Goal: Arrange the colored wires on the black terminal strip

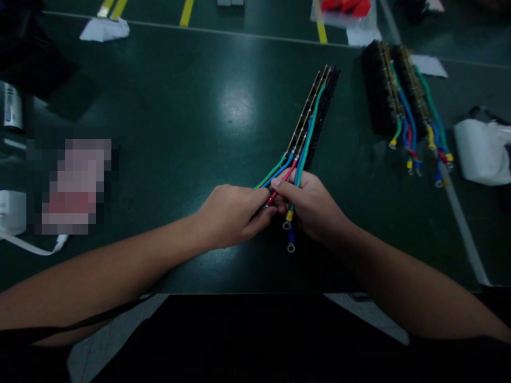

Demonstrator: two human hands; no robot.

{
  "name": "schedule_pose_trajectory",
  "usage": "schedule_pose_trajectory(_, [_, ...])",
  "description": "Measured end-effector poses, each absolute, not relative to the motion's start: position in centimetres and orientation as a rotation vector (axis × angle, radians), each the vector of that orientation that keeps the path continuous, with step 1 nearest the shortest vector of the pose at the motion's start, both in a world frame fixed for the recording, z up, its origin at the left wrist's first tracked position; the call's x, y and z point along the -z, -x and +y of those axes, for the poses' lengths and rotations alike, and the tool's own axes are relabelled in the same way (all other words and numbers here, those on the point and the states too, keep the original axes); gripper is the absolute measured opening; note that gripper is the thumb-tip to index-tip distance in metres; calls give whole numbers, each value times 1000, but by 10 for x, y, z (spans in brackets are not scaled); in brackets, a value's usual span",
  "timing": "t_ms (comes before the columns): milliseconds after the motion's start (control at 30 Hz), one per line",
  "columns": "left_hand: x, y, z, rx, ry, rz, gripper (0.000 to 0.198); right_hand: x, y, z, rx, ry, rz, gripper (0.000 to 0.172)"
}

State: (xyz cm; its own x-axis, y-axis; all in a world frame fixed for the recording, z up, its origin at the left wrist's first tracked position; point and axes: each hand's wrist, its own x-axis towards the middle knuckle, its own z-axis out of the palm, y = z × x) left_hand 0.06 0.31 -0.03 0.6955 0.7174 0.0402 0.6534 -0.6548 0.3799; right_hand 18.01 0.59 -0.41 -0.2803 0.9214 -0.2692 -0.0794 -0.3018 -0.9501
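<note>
One black block (320,119), multicoloured wires (307,139)

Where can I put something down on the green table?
The widest bare patch of table lies between the pixelated item and the wired strip. A narrower one lies between that strip and the two wired blocks. It's crowded where the left hand and right hand meet, and by the blocks and white object.

Dk green surface (179,106) under fingers (281,186); soft glare patch (237,103) beyond, to their L; yellow strips (187,13) farther off; grey floor (99,348) below, nr side. Lighting dim.
</note>
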Motion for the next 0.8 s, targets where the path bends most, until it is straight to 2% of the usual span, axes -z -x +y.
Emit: schedule_pose_trajectory(800, [0,-1,3,-253,-2568,1083,28,4,-180,6,-1666,1192,-1173,20])
